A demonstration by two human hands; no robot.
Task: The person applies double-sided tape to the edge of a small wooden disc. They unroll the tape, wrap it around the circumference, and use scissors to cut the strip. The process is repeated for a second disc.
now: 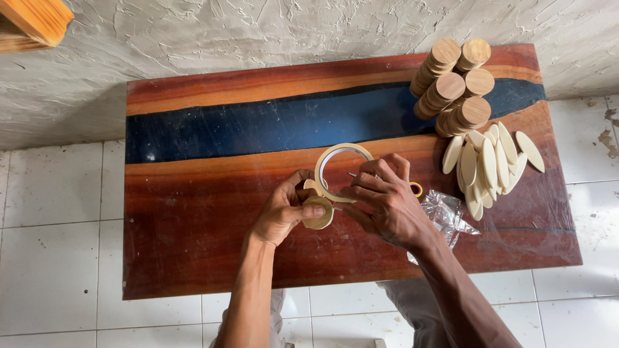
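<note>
A small round wooden disc is pinched in the left hand just above the desk. A roll of pale tape is gripped by the right hand, right above the disc. Stacks of wooden discs and flat oval wood pieces are piled at the right. A crumpled clear plastic bag is seen beside the right wrist.

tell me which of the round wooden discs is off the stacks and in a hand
The small wooden disc pinched in the left hand; all the others sit stacked in rolls at the table's far right corner.
</note>
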